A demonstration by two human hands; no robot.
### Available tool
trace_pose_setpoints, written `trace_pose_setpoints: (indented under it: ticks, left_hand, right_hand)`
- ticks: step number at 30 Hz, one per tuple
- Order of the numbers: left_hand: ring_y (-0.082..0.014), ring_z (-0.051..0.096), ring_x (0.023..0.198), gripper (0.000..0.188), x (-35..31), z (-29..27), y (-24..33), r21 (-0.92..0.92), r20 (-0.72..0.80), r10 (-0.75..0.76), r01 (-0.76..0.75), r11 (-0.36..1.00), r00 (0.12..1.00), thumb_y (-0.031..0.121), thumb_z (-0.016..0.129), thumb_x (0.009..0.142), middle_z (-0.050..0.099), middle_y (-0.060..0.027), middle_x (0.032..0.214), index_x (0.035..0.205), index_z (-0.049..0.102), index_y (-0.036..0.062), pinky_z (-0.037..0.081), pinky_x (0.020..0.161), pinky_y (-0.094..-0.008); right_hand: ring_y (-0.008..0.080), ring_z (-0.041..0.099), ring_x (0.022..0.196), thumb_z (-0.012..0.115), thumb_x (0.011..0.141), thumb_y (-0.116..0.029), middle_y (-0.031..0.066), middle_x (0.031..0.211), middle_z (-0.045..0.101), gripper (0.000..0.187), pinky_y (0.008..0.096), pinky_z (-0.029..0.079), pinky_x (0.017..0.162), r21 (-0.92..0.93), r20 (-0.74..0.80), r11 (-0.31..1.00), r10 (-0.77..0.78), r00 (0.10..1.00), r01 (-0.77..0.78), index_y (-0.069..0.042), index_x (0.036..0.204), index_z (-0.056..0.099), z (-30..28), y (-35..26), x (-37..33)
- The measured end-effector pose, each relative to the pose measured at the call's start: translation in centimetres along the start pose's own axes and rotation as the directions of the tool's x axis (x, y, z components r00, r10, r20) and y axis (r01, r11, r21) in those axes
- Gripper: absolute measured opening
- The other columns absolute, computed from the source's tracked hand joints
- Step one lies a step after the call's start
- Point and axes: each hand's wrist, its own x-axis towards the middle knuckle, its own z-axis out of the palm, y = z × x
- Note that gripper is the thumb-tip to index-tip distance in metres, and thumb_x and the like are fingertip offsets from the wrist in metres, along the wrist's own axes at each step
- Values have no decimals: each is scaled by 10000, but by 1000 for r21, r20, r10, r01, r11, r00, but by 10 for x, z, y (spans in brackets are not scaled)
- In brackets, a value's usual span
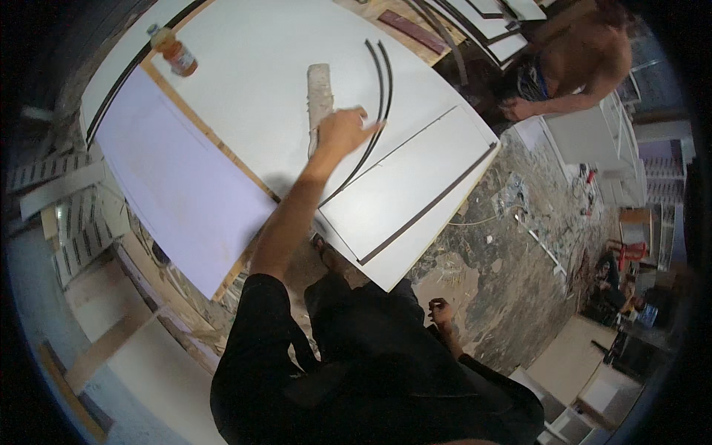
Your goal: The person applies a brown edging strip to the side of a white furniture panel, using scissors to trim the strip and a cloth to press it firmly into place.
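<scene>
My left hand (343,133) reaches out over a large white board (252,67), its fingers apart. One fingertip is at or just above a pair of thin, curved black edging strips (389,78); I cannot tell whether it touches them. Right beside this hand lies a pale, rough-surfaced block (320,93), partly covered by it. Nearer to me, a white panel (415,185) carries a straight dark strip (426,205) along its right side. Down by my side, away from the board, hangs my right hand (440,311) with curled fingers; whatever is inside them is hidden.
An orange drink bottle (175,52) stands at the far left, by a lilac panel (178,178). Another person (578,59) is at the far right beside dark-edged white pieces (482,22). Debris and a white strip (541,245) lie on the stained floor (489,274).
</scene>
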Motion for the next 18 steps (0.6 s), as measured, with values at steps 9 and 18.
trace_pose_setpoints:
  ticks: [9,18]
  left_hand:
    - [-378,658,817,297,-14,-3,-24,-62,-145,-52,44,997,988,346,556,919,693,-165,840,944,668,72,511,722,-457]
    - [-165,657,520,157,-31,-36,-20,-512,-89,-171,102,853,981,152,603,923,700,-125,718,898,609,-3,519,490,-290]
  right_hand:
    - [184,620,551,579,934,-220,99,747,608,169,324,495,443,313,-65,949,50,997,-27,-58,983,576,46,1,-15]
    - [170,625,554,568,948,-285,103,726,608,309,310,508,470,155,-148,965,-189,971,211,19,1003,571,14,-6,58]
